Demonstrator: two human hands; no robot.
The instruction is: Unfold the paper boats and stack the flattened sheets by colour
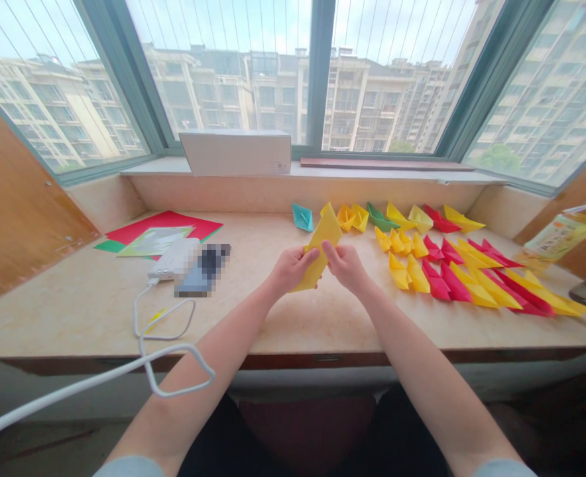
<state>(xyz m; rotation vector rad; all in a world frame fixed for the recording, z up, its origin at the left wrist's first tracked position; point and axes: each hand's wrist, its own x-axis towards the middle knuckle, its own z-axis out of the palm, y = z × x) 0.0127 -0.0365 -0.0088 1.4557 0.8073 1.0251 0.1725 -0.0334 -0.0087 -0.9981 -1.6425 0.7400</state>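
Observation:
My left hand [293, 268] and my right hand [347, 265] both pinch a folded yellow paper [323, 237], held up above the marble desk [99, 305]. The paper stands tilted, its point up and to the right. To the right lie several folded paper boats [452, 265] in yellow, red, green and blue, set in rows on the desk.
A stack of red and green paper sheets [164, 228] lies at the left. A white power bank [176, 258] with a white cable [144, 338] and a blurred phone [203, 268] sit beside it. A white box [236, 152] stands on the sill. A drink bottle [566, 235] lies at the far right.

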